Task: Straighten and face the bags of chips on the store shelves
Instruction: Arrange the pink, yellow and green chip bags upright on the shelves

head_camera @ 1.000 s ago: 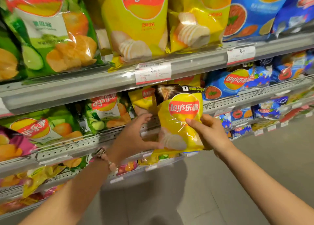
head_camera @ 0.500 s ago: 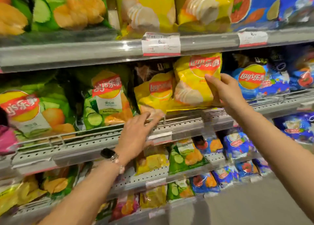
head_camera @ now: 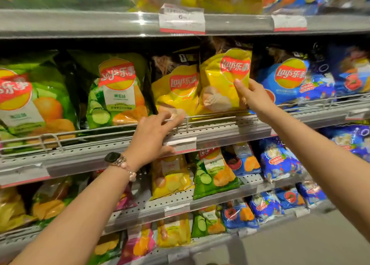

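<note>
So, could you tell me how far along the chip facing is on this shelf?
Done: the green cucumber bags stand logo-forward. In hand: the right hand grips a yellow bag being seated; the left hand touches the wire rail. Left: the lower shelves' leaning bags.

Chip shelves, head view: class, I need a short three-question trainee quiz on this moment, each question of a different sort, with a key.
1. True or false: the right hand grips the right edge of a yellow Lay's bag standing on the shelf.
2. Which bags stand directly right of that yellow bag? A) pink B) blue C) green
3. Fill in: the left hand reaches over the shelf's wire ____, fingers by the foot of the second yellow bag.

Key
1. True.
2. B, the blue bags.
3. Rail: the wire rail along the shelf front.
</note>
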Motion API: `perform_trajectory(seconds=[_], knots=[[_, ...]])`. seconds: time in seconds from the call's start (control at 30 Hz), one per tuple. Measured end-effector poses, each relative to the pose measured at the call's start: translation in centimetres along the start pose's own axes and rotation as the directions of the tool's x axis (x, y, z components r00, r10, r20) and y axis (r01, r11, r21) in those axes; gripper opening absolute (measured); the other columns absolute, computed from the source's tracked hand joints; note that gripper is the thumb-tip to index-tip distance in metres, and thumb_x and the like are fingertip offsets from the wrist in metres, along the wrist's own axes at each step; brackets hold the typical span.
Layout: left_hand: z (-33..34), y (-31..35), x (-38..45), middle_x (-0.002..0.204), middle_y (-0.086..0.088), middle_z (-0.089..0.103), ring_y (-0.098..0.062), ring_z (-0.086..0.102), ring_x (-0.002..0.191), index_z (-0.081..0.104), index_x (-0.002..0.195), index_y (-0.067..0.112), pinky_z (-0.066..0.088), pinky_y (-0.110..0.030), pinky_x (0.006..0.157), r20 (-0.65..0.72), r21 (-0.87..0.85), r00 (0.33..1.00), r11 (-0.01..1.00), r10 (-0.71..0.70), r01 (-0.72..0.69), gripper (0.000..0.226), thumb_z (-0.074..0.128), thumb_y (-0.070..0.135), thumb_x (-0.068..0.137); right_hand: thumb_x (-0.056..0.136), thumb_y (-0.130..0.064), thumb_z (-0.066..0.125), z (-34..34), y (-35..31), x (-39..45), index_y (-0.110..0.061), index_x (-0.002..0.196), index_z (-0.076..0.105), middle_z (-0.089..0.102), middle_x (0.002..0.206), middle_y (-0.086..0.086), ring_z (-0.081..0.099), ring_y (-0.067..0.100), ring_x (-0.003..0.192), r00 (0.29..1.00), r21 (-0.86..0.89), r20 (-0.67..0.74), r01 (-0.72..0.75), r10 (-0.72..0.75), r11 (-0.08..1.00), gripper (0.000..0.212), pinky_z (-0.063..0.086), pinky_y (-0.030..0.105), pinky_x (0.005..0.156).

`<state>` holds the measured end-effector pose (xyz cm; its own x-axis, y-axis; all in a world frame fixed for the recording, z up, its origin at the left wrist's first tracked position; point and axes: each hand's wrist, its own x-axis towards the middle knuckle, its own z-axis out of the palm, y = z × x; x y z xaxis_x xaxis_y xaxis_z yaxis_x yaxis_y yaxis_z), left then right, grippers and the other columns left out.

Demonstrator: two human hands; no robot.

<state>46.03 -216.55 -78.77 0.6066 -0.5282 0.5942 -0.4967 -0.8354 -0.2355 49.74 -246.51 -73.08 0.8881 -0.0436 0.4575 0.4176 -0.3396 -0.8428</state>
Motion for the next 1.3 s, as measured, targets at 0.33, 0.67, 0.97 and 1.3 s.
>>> perform_trajectory(seconds=[0.33,0.67,0.97,1.3], knots=[[-0.4,0.4,-0.1,0.128,-0.011,0.052,-0.032,0.055,0.098,0.038,0.145,0.028,0.038,-0.041,0.079,0.036,0.056,0.999,0.998,-0.018,0.016,0.095,0.083,0.047,0.064,0.068,-0.052,0.079,0.7,2.0,-0.6,-0.025,0.15,0.01,0.029,0.151,-0.002,0.034,0.013,0.137,0.967,-0.116,-0.035,0.249,-0.254,0.962,0.111,0.037,0.04,0.111],[-1.0,1.8,-0.6,0.136,-0.009,0.042,-0.028,0.042,0.118,0.013,0.152,0.031,0.03,-0.04,0.097,0.073,0.135,0.994,0.988,-0.083,0.073,0.092,0.069,0.047,0.08,0.074,-0.044,0.075,0.8,1.4,-1.1,-0.025,0.151,0.008,0.03,0.15,-0.004,0.037,0.009,0.132,0.968,-0.119,0.009,0.251,-0.252,0.961,0.104,0.037,0.026,0.105],[1.6,3.9,-5.2,0.153,-0.022,0.026,-0.039,0.02,0.143,0.025,0.149,0.02,0.015,-0.051,0.112,-0.093,0.044,0.993,0.996,-0.075,0.079,0.096,0.081,0.033,0.072,0.076,-0.05,0.071,1.0,2.6,-1.6,-0.023,0.151,-0.008,0.016,0.158,0.0,0.028,0.015,0.139,0.97,-0.211,-0.022,0.233,-0.243,0.949,0.113,0.029,0.033,0.112],[11.5,7.0,-13.4,0.146,-0.021,0.039,-0.035,0.027,0.137,0.031,0.145,0.021,0.033,-0.06,0.102,0.218,0.047,0.943,0.968,-0.253,0.248,0.123,0.084,0.065,0.043,0.089,-0.031,0.061,5.3,7.3,-10.4,-0.004,0.138,0.035,0.038,0.139,0.02,0.032,0.024,0.133,0.701,-0.417,-0.285,0.524,-0.654,0.743,0.061,0.025,0.03,0.113]])
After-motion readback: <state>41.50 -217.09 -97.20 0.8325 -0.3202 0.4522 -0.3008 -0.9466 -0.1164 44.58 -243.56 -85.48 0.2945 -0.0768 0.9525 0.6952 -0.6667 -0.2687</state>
